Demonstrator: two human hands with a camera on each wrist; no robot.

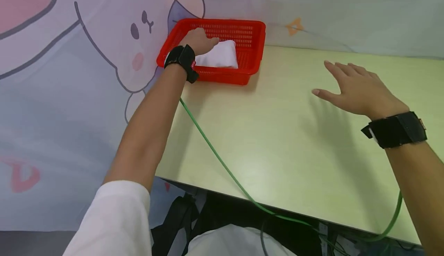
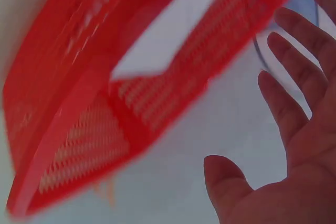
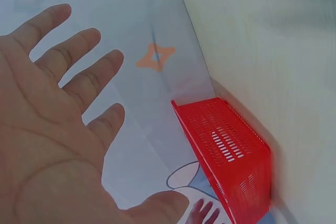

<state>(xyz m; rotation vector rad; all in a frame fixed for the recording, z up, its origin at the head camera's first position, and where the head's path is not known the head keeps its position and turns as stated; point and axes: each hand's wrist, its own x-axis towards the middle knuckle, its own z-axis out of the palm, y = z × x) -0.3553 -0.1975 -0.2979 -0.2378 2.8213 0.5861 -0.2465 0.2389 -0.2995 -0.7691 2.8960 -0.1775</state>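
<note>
Fingers [image 2: 283, 106] of the left hand [image 1: 197, 42] are spread, empty, above the red basket [image 1: 222, 78], apart from the white cloth [image 1: 223, 57] inside.

Table [image 1: 277, 132]: pale yellow-green top, smooth, faintly glossy, with a soft light patch near the middle of its front portion and a thin dark front edge. Standing directly on it, at the far left corner, one red perforated plastic basket [image 1: 254, 51] — rectangular, upright, slotted walls, its shadow falling on the surface beside it. A green cable [image 1: 222, 162] crosses the left part diagonally to the front edge — contact with the top cannot be told.
</note>
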